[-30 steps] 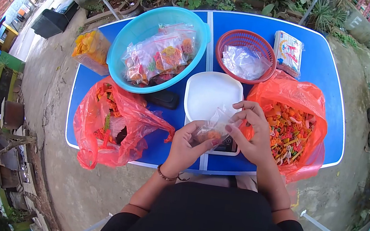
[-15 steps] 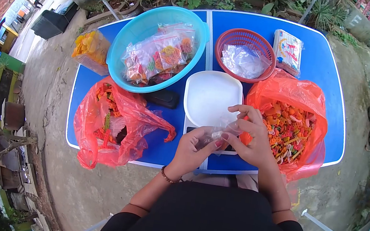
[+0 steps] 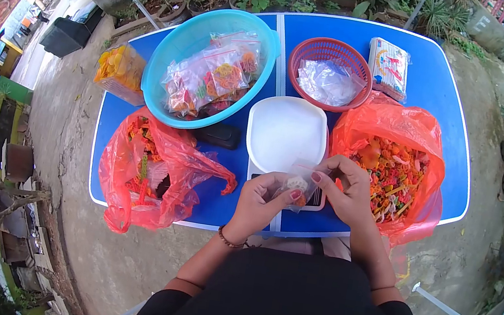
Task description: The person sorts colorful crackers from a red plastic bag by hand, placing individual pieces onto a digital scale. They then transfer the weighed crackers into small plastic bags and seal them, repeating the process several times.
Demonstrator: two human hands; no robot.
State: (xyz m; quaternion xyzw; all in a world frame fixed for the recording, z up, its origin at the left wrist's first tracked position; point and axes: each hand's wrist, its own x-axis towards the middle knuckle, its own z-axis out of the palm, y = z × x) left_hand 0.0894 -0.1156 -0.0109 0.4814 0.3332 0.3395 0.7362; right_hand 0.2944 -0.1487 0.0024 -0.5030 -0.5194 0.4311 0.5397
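Between my two hands is a small clear plastic bag point(image 3: 301, 186) with white and orange pieces inside. My left hand point(image 3: 260, 202) is closed on its left side, the thumb pressed over the front. My right hand point(image 3: 349, 190) pinches its upper right edge. Just beyond the bag stands a white scale point(image 3: 286, 135), its flat tray bare and its lower front partly covered by my hands. A red plastic bag point(image 3: 429, 128) full of small colourful crunchy-looking pieces lies open beside my right hand.
A turquoise basin point(image 3: 163, 46) holds several filled clear bags. Clear bags lie in a red basket point(image 3: 297, 57), beside a wrapped packet point(image 3: 388, 68). Another red bag point(image 3: 188, 167), a black case point(image 3: 219, 135) and a container of yellow pieces point(image 3: 123, 70) are on the left of the blue table point(image 3: 452, 83).
My right fingers have come down from a raised position onto the small bag's upper edge. The bag is now more upright and spread, and its contents show more clearly.
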